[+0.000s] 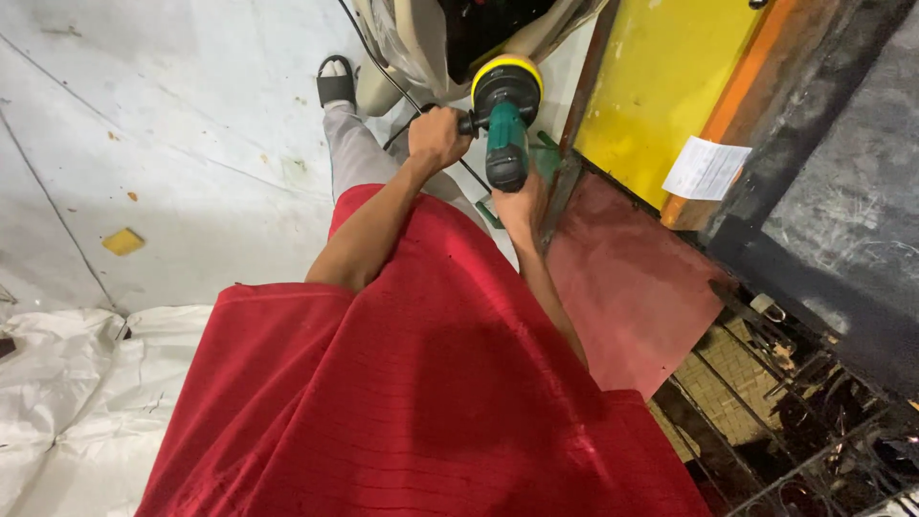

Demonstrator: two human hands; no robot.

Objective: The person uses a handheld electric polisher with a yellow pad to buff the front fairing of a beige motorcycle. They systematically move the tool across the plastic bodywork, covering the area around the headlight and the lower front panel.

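The left hand [437, 137] is gripping the side handle and the right hand [520, 203] is clasping the green polisher [506, 115], its yellow-rimmed pad pressing against the beige scooter panel [412, 43], open white floor [172, 144] lying leftward.

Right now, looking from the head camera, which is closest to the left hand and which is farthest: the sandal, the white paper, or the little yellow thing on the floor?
From the left hand:
1. Black sandal, up and to its left.
2. White paper, off to the right on the yellow panel.
3. Yellow scrap, far left on the floor.

Bright even light, sharp focus, wide-angle edge distortion.
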